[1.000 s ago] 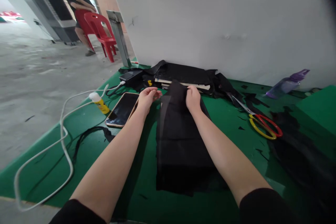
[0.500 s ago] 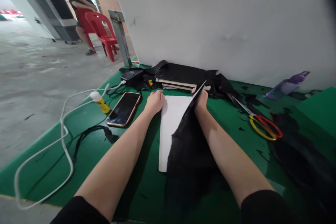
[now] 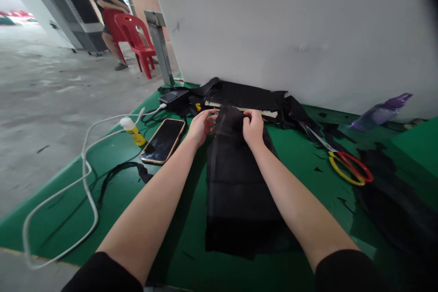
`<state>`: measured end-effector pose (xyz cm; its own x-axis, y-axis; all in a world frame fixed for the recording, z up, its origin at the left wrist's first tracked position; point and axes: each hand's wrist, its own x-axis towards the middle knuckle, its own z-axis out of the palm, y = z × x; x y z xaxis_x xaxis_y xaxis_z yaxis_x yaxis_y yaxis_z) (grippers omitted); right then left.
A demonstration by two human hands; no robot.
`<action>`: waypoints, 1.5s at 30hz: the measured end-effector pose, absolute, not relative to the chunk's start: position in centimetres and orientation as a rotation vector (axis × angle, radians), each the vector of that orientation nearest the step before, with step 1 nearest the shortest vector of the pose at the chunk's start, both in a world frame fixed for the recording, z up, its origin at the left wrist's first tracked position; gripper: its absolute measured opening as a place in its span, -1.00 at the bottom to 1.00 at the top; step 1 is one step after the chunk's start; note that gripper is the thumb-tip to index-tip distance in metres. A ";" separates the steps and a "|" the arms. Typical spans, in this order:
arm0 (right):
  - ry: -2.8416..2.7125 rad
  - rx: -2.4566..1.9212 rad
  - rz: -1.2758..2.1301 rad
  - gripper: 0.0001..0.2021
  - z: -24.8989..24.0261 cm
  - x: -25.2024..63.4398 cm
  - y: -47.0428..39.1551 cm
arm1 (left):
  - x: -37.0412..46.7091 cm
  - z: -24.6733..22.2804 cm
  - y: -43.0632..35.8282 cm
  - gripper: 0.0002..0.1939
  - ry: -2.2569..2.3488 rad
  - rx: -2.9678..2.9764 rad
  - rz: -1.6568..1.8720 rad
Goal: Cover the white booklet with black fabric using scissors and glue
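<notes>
A black cloth [image 3: 236, 187] lies lengthwise on the table in front of me, its far end a little raised. No part of the white sheet shows now; the cloth hides it. My right hand [image 3: 253, 127] pinches the cloth near its far right edge, thumb on top. At the far left edge, my left hand [image 3: 201, 128] has its fingers apart and slightly curved, close beside the cloth. Behind both hands sits a stack of black-covered pieces [image 3: 249, 93] with pale edges.
Left of my arms are a phone [image 3: 163, 141], a glue stick [image 3: 133, 131] and a looping white cable [image 3: 87, 182]. Scissors [image 3: 349, 168] with red and yellow handles and a purple bottle [image 3: 381, 112] are right. A white panel [image 3: 280, 32] borders the green table [image 3: 171, 237]. A person sits far left.
The black cloth has been laid over the white sheet, covering it. My right hand has come down from the lifted edge, and my left hand's fingers have spread beside the cloth.
</notes>
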<state>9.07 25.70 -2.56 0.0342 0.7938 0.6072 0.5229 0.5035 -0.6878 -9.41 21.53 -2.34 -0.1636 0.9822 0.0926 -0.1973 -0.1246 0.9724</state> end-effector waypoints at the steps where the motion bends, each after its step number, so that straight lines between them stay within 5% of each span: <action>1: -1.682 -1.125 0.294 -0.77 -2.6 9.0 25.7 | -9.4 -2.2 21.4 -0.72 1.052 0.993 1.501; 5: -1.899 -1.002 0.389 -0.60 -2.8 8.7 25.7 | -9.1 -2.0 20.9 -0.79 0.803 0.810 1.511; 23: -1.848 -1.048 0.571 -0.81 -2.0 8.7 25.0 | -8.6 -2.6 20.7 -0.77 1.067 0.993 1.390; 45: -1.857 -1.038 0.541 -0.78 -2.2 8.7 25.1 | -8.8 -3.3 21.1 -0.77 1.100 1.037 1.367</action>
